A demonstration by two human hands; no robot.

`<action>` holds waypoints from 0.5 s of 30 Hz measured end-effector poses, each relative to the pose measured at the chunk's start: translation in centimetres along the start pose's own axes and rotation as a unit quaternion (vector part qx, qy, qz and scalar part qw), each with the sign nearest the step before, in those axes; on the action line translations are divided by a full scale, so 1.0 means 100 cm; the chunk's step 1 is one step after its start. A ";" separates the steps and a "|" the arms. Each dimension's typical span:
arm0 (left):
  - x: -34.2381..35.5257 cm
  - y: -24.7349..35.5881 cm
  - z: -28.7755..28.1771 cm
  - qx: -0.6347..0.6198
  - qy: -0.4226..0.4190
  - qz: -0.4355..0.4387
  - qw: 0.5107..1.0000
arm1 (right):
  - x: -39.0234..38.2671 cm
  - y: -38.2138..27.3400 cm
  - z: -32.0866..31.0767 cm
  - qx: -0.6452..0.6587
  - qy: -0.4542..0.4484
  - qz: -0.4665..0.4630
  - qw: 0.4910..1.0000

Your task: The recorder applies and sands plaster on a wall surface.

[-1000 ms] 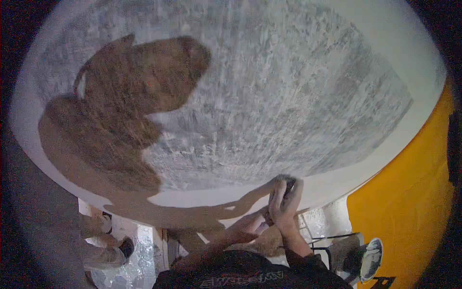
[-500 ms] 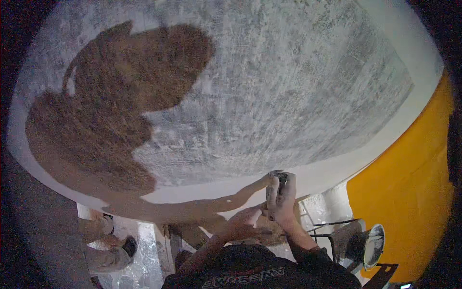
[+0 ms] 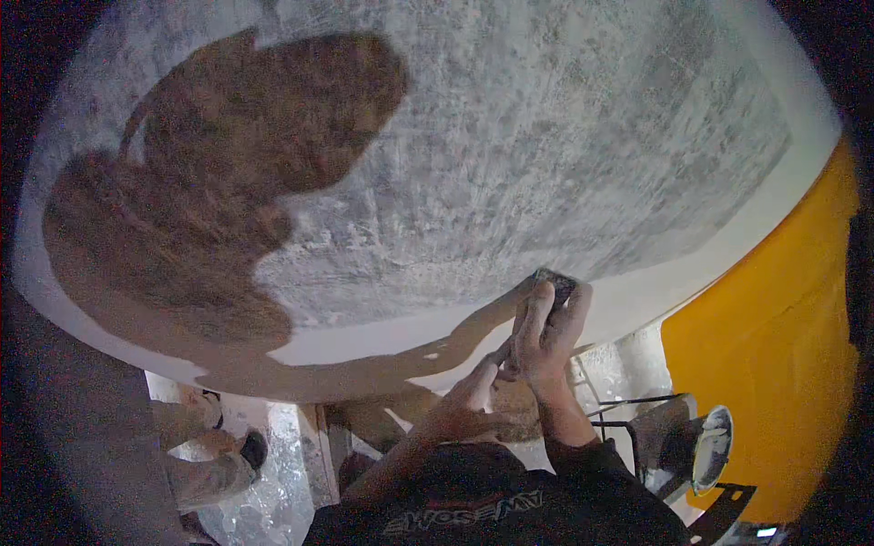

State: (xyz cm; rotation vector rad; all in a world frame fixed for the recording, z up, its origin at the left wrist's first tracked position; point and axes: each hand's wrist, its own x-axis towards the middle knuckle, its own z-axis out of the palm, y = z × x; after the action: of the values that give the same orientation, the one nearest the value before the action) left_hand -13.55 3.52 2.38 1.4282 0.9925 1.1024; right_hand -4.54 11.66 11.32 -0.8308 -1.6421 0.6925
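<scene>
A large curved surface (image 3: 510,164), mottled grey and white, fills the upper view and has a smooth white border. My right hand (image 3: 546,328), coated in pale dust, grips a small dark block (image 3: 555,280) and presses it to the surface near its lower border. The palm side and part of the block are hidden by the fingers. Just below and to the left is my left hand (image 3: 469,409); its fingers are apart, with the thumb side close to the right hand. Nothing shows in it. A broad dark shadow falls across the surface's left side.
A yellow sheet (image 3: 765,364) hangs along the right. Before it stand a black metal frame (image 3: 628,437) and a round, white-rimmed object (image 3: 713,450). At lower left, a person's legs and dark shoe (image 3: 254,449) show above a pale-splattered floor (image 3: 287,473).
My right hand and the block have moved up and slightly right along the surface. My left hand has followed, rising and shifting a little right.
</scene>
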 end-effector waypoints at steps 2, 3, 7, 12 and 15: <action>0.002 -0.059 0.001 0.039 0.004 0.066 0.997 | -0.011 0.011 0.002 -0.039 -0.027 -0.024 0.999; 0.005 -0.065 0.003 0.041 0.004 0.066 0.997 | -0.014 0.019 0.001 -0.038 -0.027 -0.025 0.999; 0.003 -0.015 0.010 0.052 -0.009 0.024 0.998 | -0.006 0.018 -0.003 -0.008 -0.011 -0.023 1.000; -0.001 -0.015 -0.002 0.169 -0.047 0.009 0.984 | -0.018 0.022 -0.004 -0.095 -0.044 -0.028 0.994; 0.000 -0.020 0.002 0.138 -0.045 0.014 0.989 | -0.011 0.019 -0.006 -0.046 -0.051 -0.003 0.998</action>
State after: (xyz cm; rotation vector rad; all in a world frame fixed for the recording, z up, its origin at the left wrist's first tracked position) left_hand -13.42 3.69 0.42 1.7033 1.0944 0.9372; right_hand -3.50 11.87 9.31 -0.8674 -1.7789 0.6694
